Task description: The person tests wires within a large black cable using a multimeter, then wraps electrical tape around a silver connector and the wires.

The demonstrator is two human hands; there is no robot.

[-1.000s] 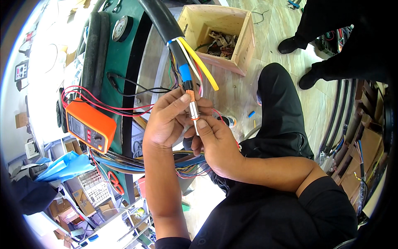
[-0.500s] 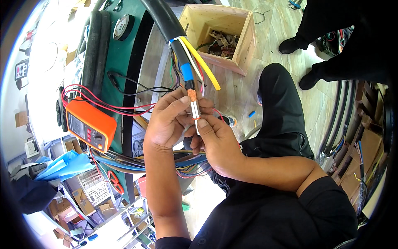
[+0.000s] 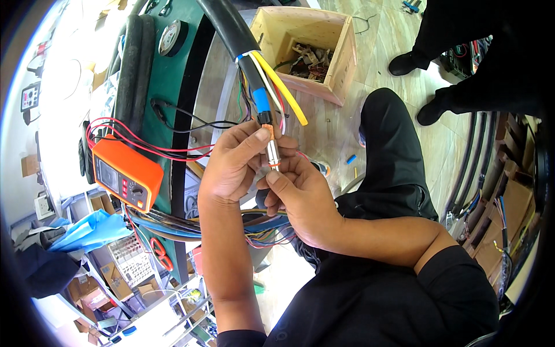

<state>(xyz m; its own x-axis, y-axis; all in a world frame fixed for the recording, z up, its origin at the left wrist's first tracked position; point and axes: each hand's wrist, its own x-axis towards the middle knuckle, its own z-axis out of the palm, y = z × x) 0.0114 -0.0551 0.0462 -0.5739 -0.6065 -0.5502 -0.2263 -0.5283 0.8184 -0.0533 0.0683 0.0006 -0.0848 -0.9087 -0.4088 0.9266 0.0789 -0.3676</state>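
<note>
In the head view, the black cable [image 3: 230,29] comes in beyond the orange meter [image 3: 142,166] and runs steeply down on that meter's right, its long axis leaning slightly rightward toward the person. Its worked end, capped by a silver sleeve [image 3: 273,151], points down toward the person's lap and sits to the right of the meter, roughly level with its upper part.

Right of the meter, the left hand [image 3: 232,165] pinches the end at the copper strands [image 3: 270,132], thumb on top. Farther right, the right hand [image 3: 307,199] pinches the narrow tip below an orange ring [image 3: 274,165], its thumb laid over it.

Half a second ago more copper showed and a longer pale tip stuck out; now both thumbs cover more of them.

The sleeve is shiny and cylindrical; above the copper come black wrapping and a blue band [image 3: 261,100], with a yellow wire [image 3: 283,89] hanging loose alongside.
</note>
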